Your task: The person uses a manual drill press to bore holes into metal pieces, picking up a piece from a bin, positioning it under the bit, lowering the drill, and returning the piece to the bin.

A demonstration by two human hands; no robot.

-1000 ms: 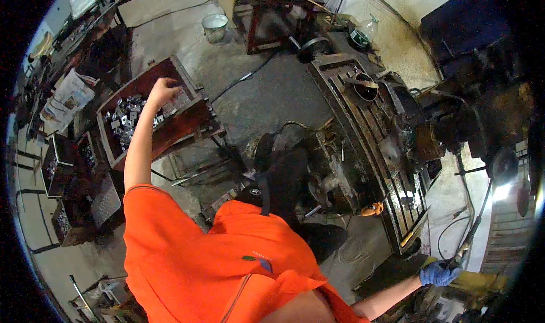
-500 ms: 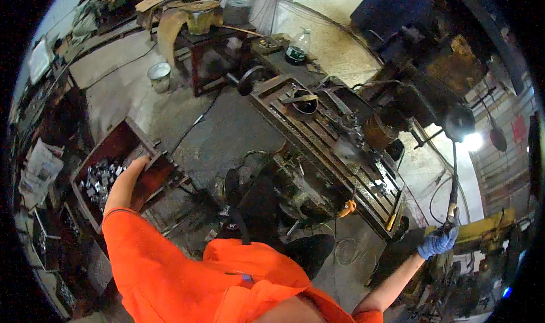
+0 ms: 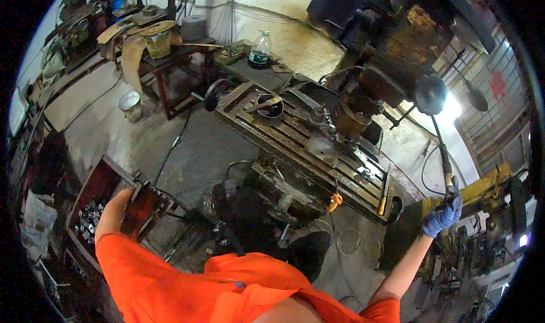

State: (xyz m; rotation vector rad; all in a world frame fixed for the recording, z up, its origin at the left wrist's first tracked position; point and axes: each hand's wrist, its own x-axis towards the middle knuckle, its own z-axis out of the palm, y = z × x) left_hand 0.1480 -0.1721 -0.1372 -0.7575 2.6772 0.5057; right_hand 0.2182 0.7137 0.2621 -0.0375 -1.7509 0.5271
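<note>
My right hand (image 3: 443,218), in a blue glove, is closed around the grip end of a long machine lever (image 3: 444,152). That lever runs up to a dark round hub (image 3: 431,94) beside a bright lamp. My bare left hand (image 3: 123,198) reaches into a reddish-brown metal box (image 3: 101,180) at the left, close to its inner divider. Its fingers are hidden there, so I cannot see what they touch. Small shiny metal pieces (image 3: 88,221) lie in the box beside my forearm.
Ahead stands a slotted machine table (image 3: 272,132) bearing a dark bowl (image 3: 269,108) and metal chips. An orange pendant (image 3: 335,201) hangs at its front edge. A bucket (image 3: 130,106) stands on the floor at far left. Behind are a plastic bottle (image 3: 260,53) and a yellow beam (image 3: 482,189) at right.
The view has shifted, so the machine table and bench sit further left. My right hand remains on the lever, and my left hand stays at the box.
</note>
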